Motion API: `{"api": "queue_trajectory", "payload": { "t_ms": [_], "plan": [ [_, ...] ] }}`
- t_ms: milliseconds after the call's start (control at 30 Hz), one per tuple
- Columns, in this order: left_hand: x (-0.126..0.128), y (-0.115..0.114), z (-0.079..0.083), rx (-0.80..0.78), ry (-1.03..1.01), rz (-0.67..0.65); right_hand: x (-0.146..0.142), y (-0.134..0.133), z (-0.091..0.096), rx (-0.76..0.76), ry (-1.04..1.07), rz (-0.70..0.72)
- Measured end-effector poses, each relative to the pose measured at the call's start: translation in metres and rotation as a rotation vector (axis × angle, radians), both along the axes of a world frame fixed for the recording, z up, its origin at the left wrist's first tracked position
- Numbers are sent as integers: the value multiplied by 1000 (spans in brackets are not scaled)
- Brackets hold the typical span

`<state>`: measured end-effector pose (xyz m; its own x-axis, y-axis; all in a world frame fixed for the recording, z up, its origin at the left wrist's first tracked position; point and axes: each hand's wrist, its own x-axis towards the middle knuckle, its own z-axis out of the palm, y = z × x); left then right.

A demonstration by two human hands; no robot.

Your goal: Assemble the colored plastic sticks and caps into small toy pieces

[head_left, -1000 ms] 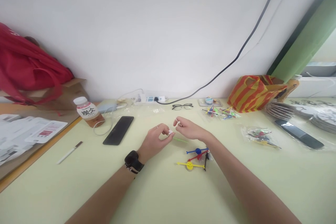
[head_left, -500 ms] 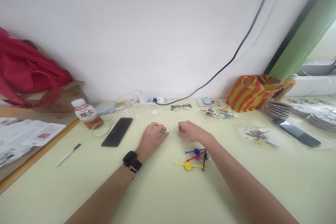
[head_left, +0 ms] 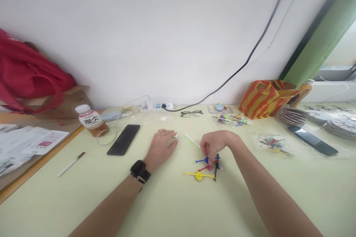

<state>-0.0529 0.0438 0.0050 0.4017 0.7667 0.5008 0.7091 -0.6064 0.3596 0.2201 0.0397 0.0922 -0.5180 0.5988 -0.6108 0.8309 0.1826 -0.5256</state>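
Note:
My left hand (head_left: 162,146) rests on the table with its thumb and forefinger closed on a small white piece (head_left: 175,136). My right hand (head_left: 214,144) reaches down into a little group of plastic spinner arrows, fingertips pinched together; what they grip, if anything, is hidden. Under and around those fingertips are a blue spinner arrow (head_left: 200,161), a red one (head_left: 204,169) and a black one (head_left: 215,174). Closest to me lies a yellow spinner arrow (head_left: 198,175) with a round hub. Between my hands is a thin green and white strip-like piece (head_left: 191,140).
Bagged colourful spinner pieces (head_left: 230,118) lie at the back, with another bag (head_left: 274,143) to the right. Glasses (head_left: 191,113), a black phone (head_left: 124,140), a drink bottle (head_left: 91,121) and a white pen (head_left: 71,164) are around. A striped bag (head_left: 267,98) stands back right.
My right hand has moved toward me and right, onto the coloured arrows, leaving the green and white piece on the table. My left hand has stayed in place, its fingers flatter.

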Motion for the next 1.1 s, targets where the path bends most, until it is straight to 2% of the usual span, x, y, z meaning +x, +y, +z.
{"api": "queue_trajectory", "payload": {
  "t_ms": [233,333,400,533,700,800,933,1100],
  "plan": [
    [2,-1,5,39,-47,27,1,5,-6,79,64,-18],
    [5,-6,12,56,-139,6,0,8,-7,172,210,-88],
    [7,-13,17,26,-179,-72,-7,9,-9,208,376,-177],
    [13,-25,25,-61,-179,-270,-34,7,-18,127,726,-327],
    [16,-25,29,-19,-243,-312,-60,4,-30,26,917,-352],
    [14,-24,29,2,-264,-318,-66,2,-33,50,915,-334],
    [12,-26,27,-15,-286,-294,-64,2,-34,189,799,-307],
    [2,-19,22,-123,-173,-275,-46,11,-37,421,404,-375]
  ]
}}
